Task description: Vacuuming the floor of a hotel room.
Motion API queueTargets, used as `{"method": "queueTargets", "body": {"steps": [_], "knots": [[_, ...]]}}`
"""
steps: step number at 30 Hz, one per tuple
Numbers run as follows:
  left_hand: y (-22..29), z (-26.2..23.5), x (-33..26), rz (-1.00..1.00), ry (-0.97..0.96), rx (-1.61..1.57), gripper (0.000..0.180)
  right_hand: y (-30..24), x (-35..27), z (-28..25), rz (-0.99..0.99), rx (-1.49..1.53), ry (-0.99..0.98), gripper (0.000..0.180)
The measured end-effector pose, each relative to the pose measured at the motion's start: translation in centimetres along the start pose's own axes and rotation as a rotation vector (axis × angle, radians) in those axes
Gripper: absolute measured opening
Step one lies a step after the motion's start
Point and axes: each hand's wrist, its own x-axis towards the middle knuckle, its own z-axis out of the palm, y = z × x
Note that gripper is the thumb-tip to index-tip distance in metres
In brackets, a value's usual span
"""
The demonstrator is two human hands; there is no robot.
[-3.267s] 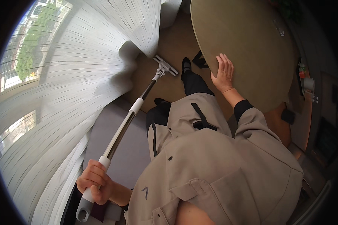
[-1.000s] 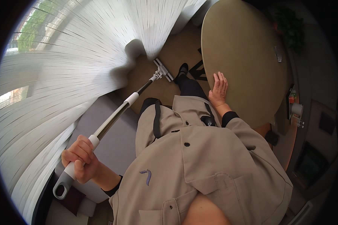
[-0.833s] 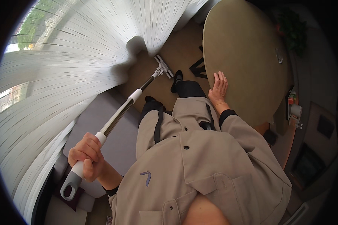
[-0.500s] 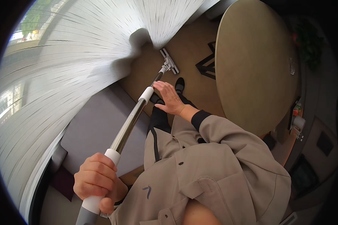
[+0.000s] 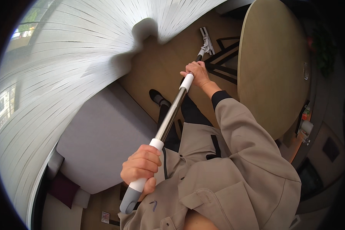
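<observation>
A long-handled mop (image 5: 170, 121) slants across the view, with a metal pole and white and grey grip sections. My left hand (image 5: 142, 166) is wrapped round the white upper part of its handle, just above the grey end. Farther down, beyond the white collar, my right hand (image 5: 198, 73) has its fingers closed round the dark lower pole. The mop head (image 5: 207, 41), narrow and white-grey, rests on the brown floor beside the dark table legs. My fingers hide part of the pole there.
At right stands an oval wooden table (image 5: 272, 69) on black angled legs (image 5: 226, 63). A grey sofa seat (image 5: 103, 138) lies to the left, with a dark purple cushion (image 5: 64, 189). White sheer curtains (image 5: 73, 57) hang along the window. My shoe (image 5: 157, 96) is on the floor.
The mop head has moved right and away, toward the table legs. My right hand, open beside the pole before, now grips it. My left hand has shifted right with the handle.
</observation>
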Motion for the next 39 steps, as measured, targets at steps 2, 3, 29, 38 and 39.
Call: {"method": "queueTargets", "body": {"steps": [2,3,29,38,39], "knots": [[-1.9,-0.4,-0.4,-0.047,0.144,-0.014,0.026,1.8,0.3,0.8,-0.078,-0.048,-0.04,0.029],[-2.2,-0.3,-0.7,0.014,0.138,-0.04,0.028,2.6,0.5,0.9,-0.088,-0.043,-0.086,0.028],[3.7,-8.2,1.6,-0.038,-0.01,0.304,0.029,17.2,-13.4,5.4,1.035,-0.854,-0.402,0.083],[3.6,-8.5,1.0,-0.057,0.106,0.3,0.032,15.1,-11.8,4.1,0.635,-0.465,0.058,0.078],[3.6,-8.5,1.0,-0.065,0.069,0.284,0.031,16.0,-10.9,4.7,0.756,-0.481,-0.01,0.078]]}}
